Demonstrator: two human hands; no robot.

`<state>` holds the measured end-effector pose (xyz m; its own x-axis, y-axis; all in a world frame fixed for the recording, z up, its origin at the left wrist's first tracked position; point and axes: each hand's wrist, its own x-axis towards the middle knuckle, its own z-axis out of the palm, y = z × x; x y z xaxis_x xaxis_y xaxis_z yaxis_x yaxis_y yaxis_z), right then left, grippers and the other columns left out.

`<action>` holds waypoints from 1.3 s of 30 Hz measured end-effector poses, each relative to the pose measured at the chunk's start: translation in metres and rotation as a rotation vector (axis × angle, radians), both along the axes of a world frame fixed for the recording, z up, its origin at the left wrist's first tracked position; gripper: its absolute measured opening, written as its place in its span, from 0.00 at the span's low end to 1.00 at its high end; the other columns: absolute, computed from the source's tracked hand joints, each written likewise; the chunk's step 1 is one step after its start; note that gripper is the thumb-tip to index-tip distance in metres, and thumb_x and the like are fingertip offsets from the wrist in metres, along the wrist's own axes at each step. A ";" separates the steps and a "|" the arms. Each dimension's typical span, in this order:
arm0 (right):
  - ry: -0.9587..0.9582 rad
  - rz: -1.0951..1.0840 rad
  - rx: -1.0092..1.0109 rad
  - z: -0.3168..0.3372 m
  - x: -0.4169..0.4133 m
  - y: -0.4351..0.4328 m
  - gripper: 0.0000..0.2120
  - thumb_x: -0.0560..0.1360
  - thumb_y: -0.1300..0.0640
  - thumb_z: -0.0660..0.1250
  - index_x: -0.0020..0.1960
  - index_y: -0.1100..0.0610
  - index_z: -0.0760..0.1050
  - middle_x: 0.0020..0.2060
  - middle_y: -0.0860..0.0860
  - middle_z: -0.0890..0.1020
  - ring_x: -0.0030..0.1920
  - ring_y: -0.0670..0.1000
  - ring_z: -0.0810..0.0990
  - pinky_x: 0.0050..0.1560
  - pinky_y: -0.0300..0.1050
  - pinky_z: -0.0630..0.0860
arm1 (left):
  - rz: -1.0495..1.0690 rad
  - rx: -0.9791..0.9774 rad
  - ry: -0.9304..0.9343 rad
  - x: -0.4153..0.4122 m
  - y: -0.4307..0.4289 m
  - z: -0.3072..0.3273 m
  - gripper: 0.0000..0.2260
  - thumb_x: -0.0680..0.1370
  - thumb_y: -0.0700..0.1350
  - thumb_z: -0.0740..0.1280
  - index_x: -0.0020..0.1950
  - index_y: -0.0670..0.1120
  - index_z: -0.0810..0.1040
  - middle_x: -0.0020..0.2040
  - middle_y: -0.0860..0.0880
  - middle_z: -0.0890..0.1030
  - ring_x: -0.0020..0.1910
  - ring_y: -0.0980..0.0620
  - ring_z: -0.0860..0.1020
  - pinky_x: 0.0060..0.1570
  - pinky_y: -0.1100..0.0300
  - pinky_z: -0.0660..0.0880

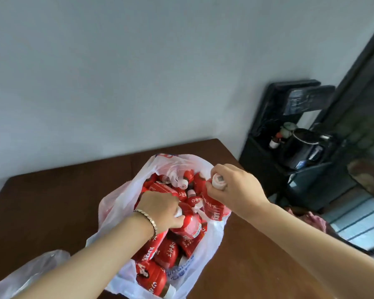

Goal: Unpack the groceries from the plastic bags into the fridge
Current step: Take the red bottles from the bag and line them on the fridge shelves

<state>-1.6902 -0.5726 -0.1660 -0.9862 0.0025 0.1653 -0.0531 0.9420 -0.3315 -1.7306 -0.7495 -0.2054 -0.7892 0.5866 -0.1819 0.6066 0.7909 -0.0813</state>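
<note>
Brown wooden table against a grey wall holds a white plastic bag at 6 o'clock, packed with red juice bottles. Left hand grips one bottle's cap inside the bag; right hand, toward 3 o'clock, clasps another bottle by its neck.
</note>
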 end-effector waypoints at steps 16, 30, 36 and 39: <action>-0.061 -0.675 0.167 0.057 0.252 0.108 0.14 0.76 0.42 0.61 0.54 0.50 0.74 0.47 0.45 0.81 0.40 0.46 0.75 0.41 0.33 0.74 | -0.798 0.215 0.236 0.143 0.179 0.095 0.10 0.76 0.54 0.58 0.42 0.50 0.70 0.48 0.49 0.79 0.49 0.47 0.79 0.40 0.60 0.62; -0.082 -1.442 0.279 0.098 0.718 0.259 0.16 0.73 0.45 0.62 0.54 0.55 0.75 0.50 0.52 0.82 0.49 0.55 0.80 0.44 0.43 0.71 | -1.418 0.351 0.303 0.564 0.456 0.146 0.16 0.76 0.56 0.57 0.51 0.48 0.78 0.53 0.50 0.81 0.50 0.49 0.79 0.42 0.59 0.67; -0.110 -1.643 0.315 0.111 0.885 0.284 0.17 0.74 0.41 0.62 0.50 0.54 0.73 0.50 0.51 0.81 0.51 0.55 0.79 0.42 0.42 0.65 | -1.638 0.448 0.258 0.732 0.522 0.168 0.17 0.76 0.56 0.56 0.53 0.49 0.79 0.54 0.51 0.81 0.50 0.50 0.80 0.45 0.60 0.72; -0.127 -1.779 0.301 0.119 0.958 0.294 0.15 0.74 0.41 0.62 0.46 0.53 0.70 0.50 0.51 0.81 0.53 0.55 0.79 0.41 0.42 0.64 | -1.766 0.464 0.244 0.817 0.557 0.172 0.16 0.75 0.57 0.57 0.52 0.51 0.78 0.52 0.52 0.81 0.49 0.51 0.79 0.45 0.59 0.72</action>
<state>-0.7319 -0.2784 -0.0474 0.1564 0.9437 0.2915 0.9871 -0.1394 -0.0781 -0.9135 -0.1925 -0.0331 0.7470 0.6247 0.2274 0.6647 -0.6959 -0.2718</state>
